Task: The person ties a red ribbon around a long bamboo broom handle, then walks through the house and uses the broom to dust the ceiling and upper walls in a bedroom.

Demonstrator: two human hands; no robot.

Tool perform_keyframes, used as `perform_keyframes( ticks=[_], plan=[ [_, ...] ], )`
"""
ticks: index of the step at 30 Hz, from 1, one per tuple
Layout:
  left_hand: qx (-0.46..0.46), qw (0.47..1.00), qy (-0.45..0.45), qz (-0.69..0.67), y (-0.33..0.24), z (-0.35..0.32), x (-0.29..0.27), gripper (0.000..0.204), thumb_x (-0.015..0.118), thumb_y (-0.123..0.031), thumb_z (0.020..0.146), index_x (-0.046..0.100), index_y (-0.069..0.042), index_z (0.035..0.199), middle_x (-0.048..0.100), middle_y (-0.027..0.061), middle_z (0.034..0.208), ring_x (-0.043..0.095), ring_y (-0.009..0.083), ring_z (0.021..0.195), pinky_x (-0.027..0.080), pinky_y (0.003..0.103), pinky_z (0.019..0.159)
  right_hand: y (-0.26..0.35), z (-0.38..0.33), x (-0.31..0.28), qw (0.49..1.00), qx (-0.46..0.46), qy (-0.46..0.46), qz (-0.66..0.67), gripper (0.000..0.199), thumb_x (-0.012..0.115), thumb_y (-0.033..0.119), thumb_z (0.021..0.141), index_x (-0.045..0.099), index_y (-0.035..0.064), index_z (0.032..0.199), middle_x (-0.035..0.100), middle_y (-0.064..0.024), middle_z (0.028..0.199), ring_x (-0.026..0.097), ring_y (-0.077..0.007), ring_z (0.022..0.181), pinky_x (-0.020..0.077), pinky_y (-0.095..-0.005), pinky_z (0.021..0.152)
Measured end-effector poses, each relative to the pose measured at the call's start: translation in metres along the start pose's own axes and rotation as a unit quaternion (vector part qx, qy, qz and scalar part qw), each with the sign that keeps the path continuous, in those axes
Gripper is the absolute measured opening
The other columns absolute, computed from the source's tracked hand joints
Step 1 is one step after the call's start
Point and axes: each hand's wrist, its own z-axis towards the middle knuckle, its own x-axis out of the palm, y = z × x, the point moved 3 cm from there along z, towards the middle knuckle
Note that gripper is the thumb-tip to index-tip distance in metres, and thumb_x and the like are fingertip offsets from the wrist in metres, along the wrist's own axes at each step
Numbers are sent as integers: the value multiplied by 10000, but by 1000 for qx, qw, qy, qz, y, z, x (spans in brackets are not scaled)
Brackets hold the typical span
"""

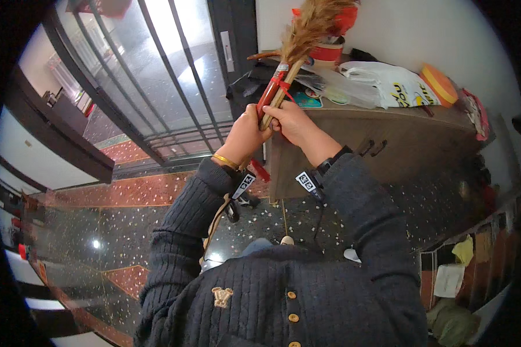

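white bag on cabinet, contents hidden | red tub partly behind plume, contents unclear | duster: tan plume, red-and-pale handle, red tie; raised at cabinet's left end | left hand, right hand: both clasping its handle

we hold a duster by its lower end, its bushy tan head pointing away and slightly right; a red handle and a pale stick run side by side below, tied with red ribbon.
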Motion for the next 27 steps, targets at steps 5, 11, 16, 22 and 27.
perform_keyframes(
  ticks=[5,11,16,22,27],
  plan=[
    [-20,995,65,70,11,10,5,446,694,-226,731,401,39,937,596,268,748,612,435,723,513,463,631,-2,10,-3,984,4,-29,-175,186,599,168,869,589,34,997,489,12,666,421,-69,540,322,-225,486],
    [37,974,89,206,34,21,-10,431,684,-295,714,434,23,863,584,218,692,618,373,684,492,427,627,12,-7,-11,890,-96,-47,-443,220,603,168,828,617,-27,931,655,-191,878,628,-328,807,482,-381,727],
    [92,973,42,206,57,21,-2,447,682,-326,662,469,8,870,549,151,767,595,302,688,459,383,623,32,-30,-3,837,-69,-19,-542,173,558,160,880,606,-3,912,586,-115,677,584,-185,650,468,-329,618],
    [108,987,47,108,53,16,-11,437,691,-283,646,462,8,879,542,153,757,588,314,680,447,387,616,39,-17,30,967,115,65,-216,206,518,146,922,577,32,761,540,10,701,492,-84,620,424,-255,571],
    [136,991,-2,11,42,30,-25,428,699,-244,673,457,19,909,536,158,742,584,335,685,452,400,608,56,1,46,979,-151,25,-133,157,491,40,912,599,-15,811,557,-57,1029,534,-107,863,426,-239,797]
  ],
)
